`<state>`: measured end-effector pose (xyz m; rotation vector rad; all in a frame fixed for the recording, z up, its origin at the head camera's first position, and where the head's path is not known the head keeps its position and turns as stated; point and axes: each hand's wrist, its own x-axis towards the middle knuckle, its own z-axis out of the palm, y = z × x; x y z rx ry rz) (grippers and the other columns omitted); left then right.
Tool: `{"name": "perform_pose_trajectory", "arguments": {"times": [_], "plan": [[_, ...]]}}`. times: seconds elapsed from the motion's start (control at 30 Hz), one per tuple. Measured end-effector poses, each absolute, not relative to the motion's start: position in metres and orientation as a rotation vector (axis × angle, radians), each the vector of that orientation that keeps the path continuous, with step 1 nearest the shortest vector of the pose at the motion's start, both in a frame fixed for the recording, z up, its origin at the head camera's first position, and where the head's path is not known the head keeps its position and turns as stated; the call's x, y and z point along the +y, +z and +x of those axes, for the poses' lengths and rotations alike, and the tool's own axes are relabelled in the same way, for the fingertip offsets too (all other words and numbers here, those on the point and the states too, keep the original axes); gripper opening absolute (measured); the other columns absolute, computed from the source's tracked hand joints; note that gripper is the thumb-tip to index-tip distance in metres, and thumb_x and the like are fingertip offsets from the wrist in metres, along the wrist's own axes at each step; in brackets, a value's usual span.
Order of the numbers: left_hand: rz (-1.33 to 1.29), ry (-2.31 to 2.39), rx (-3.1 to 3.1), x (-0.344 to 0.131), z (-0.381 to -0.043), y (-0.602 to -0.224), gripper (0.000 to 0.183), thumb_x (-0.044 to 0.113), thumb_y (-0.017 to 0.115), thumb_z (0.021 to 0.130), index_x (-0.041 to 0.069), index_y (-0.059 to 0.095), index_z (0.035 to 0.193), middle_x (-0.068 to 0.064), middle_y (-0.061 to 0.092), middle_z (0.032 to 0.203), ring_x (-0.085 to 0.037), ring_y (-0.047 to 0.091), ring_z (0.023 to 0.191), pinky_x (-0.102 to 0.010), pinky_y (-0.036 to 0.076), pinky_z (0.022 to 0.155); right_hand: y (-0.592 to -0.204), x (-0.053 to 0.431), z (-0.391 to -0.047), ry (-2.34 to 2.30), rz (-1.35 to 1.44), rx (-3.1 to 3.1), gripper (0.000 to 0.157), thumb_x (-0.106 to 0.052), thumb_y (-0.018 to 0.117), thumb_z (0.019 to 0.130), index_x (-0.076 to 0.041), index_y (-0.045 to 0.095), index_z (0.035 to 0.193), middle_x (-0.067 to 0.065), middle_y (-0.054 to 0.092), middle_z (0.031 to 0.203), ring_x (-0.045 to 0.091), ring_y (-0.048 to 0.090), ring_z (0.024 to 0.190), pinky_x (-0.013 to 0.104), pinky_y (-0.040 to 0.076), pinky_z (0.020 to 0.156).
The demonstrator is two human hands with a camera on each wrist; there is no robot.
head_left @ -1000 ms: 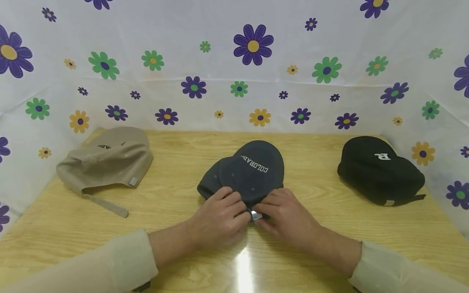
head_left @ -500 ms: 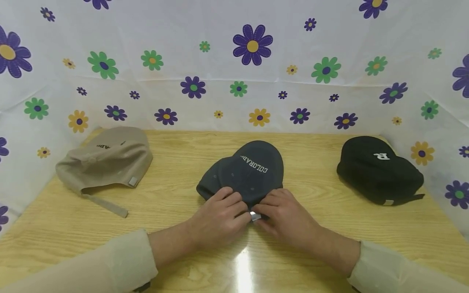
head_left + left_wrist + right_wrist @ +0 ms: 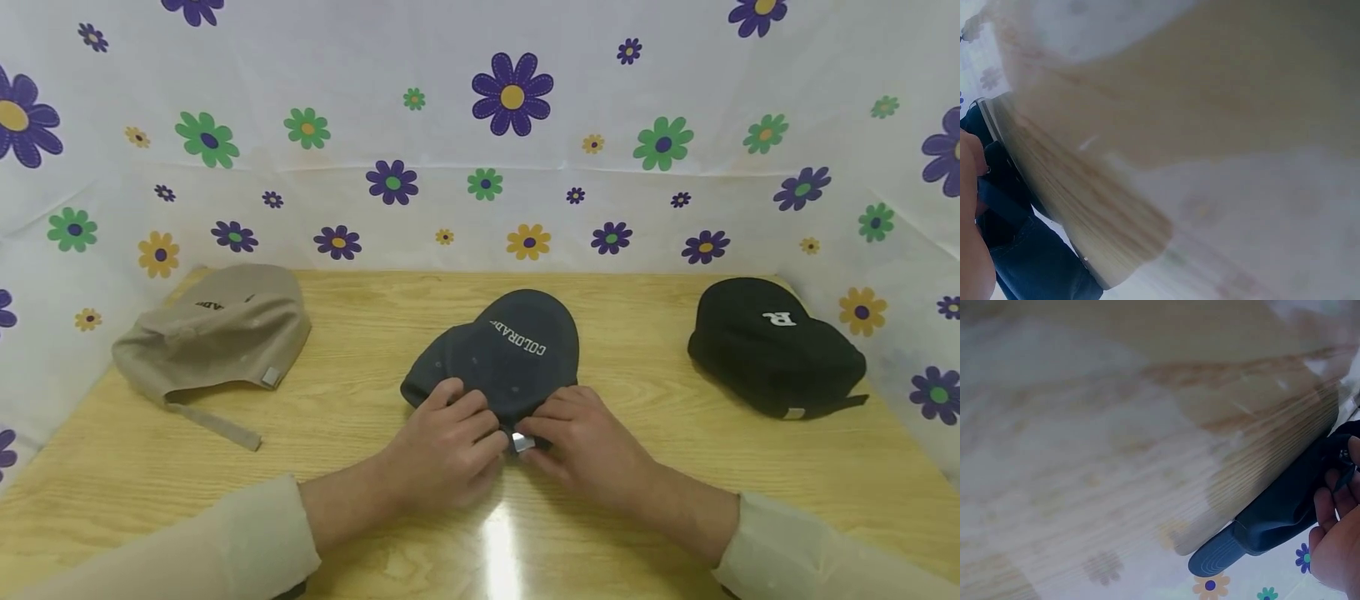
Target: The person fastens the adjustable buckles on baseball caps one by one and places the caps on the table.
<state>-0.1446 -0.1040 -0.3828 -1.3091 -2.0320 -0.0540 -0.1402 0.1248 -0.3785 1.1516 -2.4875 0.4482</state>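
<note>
A navy baseball cap (image 3: 517,350) with white COLORADO lettering lies mid-table, its back strap toward the person. The left hand (image 3: 450,446), fingers curled, holds the back edge of the cap by the strap. In the left wrist view the strap (image 3: 1004,203) runs out from under those fingers. The right hand (image 3: 588,437) pinches the other side of the strap at a shiny metal buckle (image 3: 522,442). In the right wrist view the brim (image 3: 1216,553) points away from the right hand. The left thumb and the strap's end are hidden in the head view.
A beige cap (image 3: 225,333) with a loose strap lies at the left of the wooden table (image 3: 360,333). At the right sits a black cap (image 3: 772,354) with a white R. A white cloth (image 3: 337,50) with printed flowers encloses the back and sides.
The left hand's fingers have shifted slightly, and a little dark strap shows between them and the buckle. The right hand keeps its place. The head view has tilted slightly.
</note>
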Motion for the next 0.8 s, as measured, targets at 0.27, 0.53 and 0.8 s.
{"name": "perform_pose_trajectory", "arguments": {"times": [0.27,0.53,0.8], "plan": [[-1.318,-0.039,-2.044,-0.1057,-0.1445,-0.3808,0.008,0.020,0.059,0.086,0.017,0.063,0.079,0.005,0.063,0.078,-0.019,0.053,0.079,-0.041,0.039,0.087,-0.3780,0.1233,-0.1410,0.450,1.159,-2.486,0.021,-0.026,0.083,0.080,-0.015,0.078,0.098,-0.007,0.072,0.093,0.012,0.063,0.093,0.035,0.047,0.085],[-1.330,-0.072,-1.993,-0.1054,-0.1456,-0.3819,0.010,0.019,0.068,0.083,0.017,0.062,0.075,0.005,0.061,0.076,-0.018,0.053,0.078,-0.040,0.040,0.086,-0.3782,0.1232,-0.1413,0.449,1.151,-2.497,0.022,-0.026,0.083,0.080,-0.016,0.077,0.099,-0.007,0.072,0.094,0.013,0.063,0.094,0.035,0.047,0.087],[-1.337,-0.086,-1.961,-0.1049,-0.1465,-0.3837,0.012,0.018,0.063,0.088,0.017,0.063,0.076,0.005,0.063,0.077,-0.018,0.054,0.078,-0.039,0.040,0.086,-0.3800,0.1237,-0.1415,0.456,1.159,-2.478,0.021,-0.025,0.083,0.080,-0.015,0.077,0.098,-0.007,0.072,0.092,0.012,0.062,0.092,0.036,0.047,0.086]]}}
